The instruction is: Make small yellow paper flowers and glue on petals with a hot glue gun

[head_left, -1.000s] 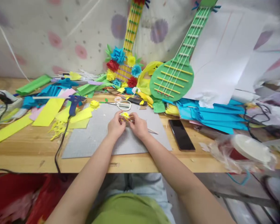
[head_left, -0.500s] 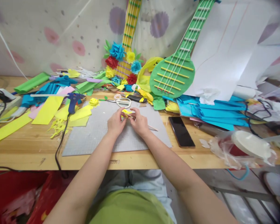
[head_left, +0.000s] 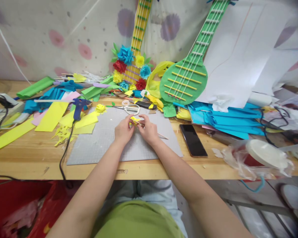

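Note:
Over the grey cutting mat (head_left: pixel 94 148), my left hand (head_left: pixel 123 130) pinches a small piece of yellow paper (head_left: pixel 134 119). My right hand (head_left: pixel 148 129) grips a thin wooden stick (head_left: pixel 163 136), whose far end sticks out to the right below the hand. The stick's other end meets the yellow paper between my fingers; the exact contact is hidden. Scissors (head_left: pixel 131 109) with white handles lie just beyond my hands. Beside them is a black and yellow utility knife (head_left: pixel 146 104). A finished yellow paper flower (head_left: pixel 100 108) rests at the mat's upper left.
A blue glue gun (head_left: pixel 77 109) lies left on yellow paper strips (head_left: pixel 52 117), its cord crossing the table edge. A phone (head_left: pixel 193 140) is right of the mat. Behind stand a green paper lute (head_left: pixel 183 81) and a yellow one (head_left: pixel 139 36) with flowers. A plastic-wrapped cup (head_left: pixel 255 155) sits far right.
Almost nothing differs. Both hands stay at the same spot with the yellow paper and the stick; the whole view has shifted very slightly.

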`<action>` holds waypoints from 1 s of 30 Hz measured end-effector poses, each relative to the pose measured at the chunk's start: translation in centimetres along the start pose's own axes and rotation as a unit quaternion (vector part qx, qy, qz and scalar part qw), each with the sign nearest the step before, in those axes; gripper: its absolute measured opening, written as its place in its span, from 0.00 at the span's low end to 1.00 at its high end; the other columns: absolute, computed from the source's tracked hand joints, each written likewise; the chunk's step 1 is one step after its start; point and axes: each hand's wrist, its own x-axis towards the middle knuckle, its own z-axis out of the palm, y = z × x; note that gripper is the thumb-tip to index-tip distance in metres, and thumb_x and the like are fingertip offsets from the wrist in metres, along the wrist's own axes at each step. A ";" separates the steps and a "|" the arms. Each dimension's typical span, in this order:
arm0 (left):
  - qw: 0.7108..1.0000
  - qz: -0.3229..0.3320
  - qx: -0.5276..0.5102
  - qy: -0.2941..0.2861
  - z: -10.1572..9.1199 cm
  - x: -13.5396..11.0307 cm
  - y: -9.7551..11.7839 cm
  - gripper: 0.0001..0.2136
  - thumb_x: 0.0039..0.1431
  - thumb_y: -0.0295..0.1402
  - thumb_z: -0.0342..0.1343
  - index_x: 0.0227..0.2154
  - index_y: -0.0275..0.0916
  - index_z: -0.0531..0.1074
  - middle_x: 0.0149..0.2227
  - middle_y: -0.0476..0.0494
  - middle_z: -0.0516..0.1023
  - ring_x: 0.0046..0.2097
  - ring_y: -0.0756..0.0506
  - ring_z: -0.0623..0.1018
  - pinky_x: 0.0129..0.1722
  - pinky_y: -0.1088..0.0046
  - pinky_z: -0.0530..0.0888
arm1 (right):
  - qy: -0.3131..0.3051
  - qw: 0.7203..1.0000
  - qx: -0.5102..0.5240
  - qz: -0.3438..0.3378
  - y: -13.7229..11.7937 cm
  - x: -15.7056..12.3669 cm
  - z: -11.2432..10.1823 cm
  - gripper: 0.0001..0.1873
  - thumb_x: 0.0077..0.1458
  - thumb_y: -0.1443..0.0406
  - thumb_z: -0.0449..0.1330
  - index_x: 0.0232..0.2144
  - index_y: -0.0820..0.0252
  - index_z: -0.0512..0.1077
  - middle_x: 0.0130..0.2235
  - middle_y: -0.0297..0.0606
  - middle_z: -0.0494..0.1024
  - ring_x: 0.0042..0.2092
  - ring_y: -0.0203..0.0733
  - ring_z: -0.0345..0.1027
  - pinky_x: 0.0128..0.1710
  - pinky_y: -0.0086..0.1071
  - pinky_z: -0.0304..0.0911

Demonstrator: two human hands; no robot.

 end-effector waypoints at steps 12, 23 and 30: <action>1.000 -0.009 0.007 -0.004 -0.1 0.0 0.2 0.24 0.49 0.27 0.52 0.51 0.45 0.60 0.37 0.52 0.75 0.33 0.50 0.71 0.34 0.74 0.66 | 0.000 1.000 0.013 -0.002 -0.1 -0.1 -0.1 0.21 0.51 0.67 0.54 0.49 0.52 0.57 0.40 0.30 0.78 0.39 0.38 0.73 0.39 0.31 0.64; 1.000 0.006 0.003 -0.001 -0.1 -0.1 0.2 0.25 0.48 0.27 0.52 0.52 0.45 0.60 0.37 0.52 0.75 0.33 0.50 0.71 0.34 0.75 0.67 | 0.006 1.000 0.016 -0.001 0.0 0.0 0.0 0.20 0.51 0.67 0.53 0.48 0.53 0.58 0.39 0.30 0.78 0.39 0.38 0.73 0.38 0.31 0.64; 1.000 0.011 0.007 -0.009 -0.1 -0.1 0.2 0.25 0.48 0.26 0.52 0.52 0.46 0.60 0.38 0.51 0.74 0.34 0.50 0.71 0.36 0.74 0.67 | 0.008 1.000 0.025 -0.003 -0.2 0.0 -0.1 0.21 0.50 0.68 0.54 0.48 0.53 0.57 0.39 0.30 0.78 0.37 0.37 0.73 0.37 0.31 0.64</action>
